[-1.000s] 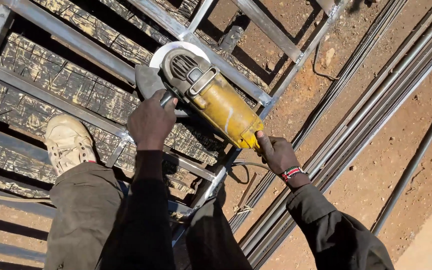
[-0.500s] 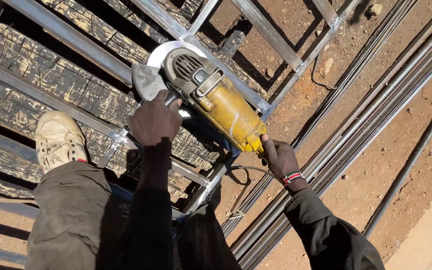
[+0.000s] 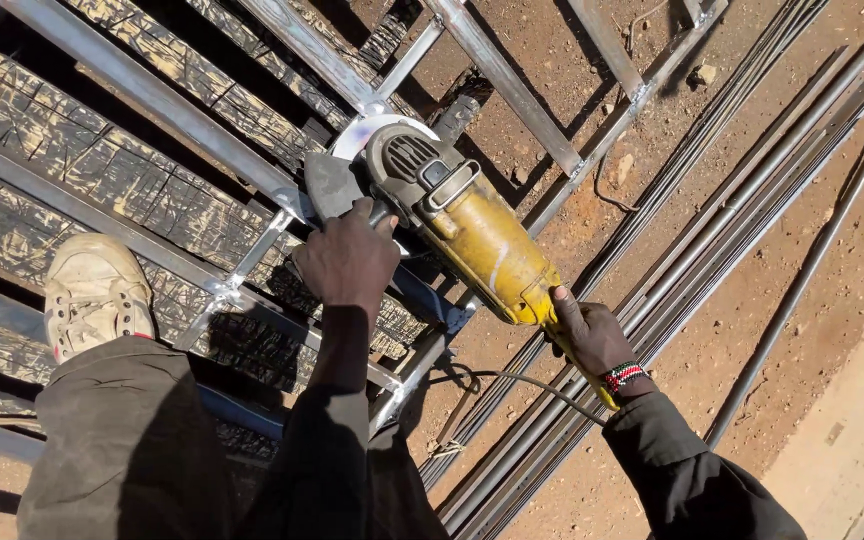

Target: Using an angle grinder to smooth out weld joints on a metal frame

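Note:
A big yellow angle grinder point(image 3: 472, 235) lies angled over a welded steel frame point(image 3: 152, 95). Its disc and guard point(image 3: 352, 165) sit at a joint of the frame's bars. My left hand point(image 3: 347, 262) grips the grinder's side handle just behind the guard. My right hand point(image 3: 587, 335) is closed around the rear grip, a beaded band on the wrist. The grinder's cable point(image 3: 512, 385) loops down beneath it.
My left foot in a worn pale shoe point(image 3: 92, 295) stands on the frame. Dark charred-looking boards point(image 3: 72, 165) lie under the bars. A bundle of long steel bars point(image 3: 712, 250) runs diagonally over reddish dirt to the right. A pale slab edge point(image 3: 852, 440) shows at bottom right.
The view has shifted slightly, and the grinder and both hands sit a little lower and to the right in it. The grips on it are unchanged.

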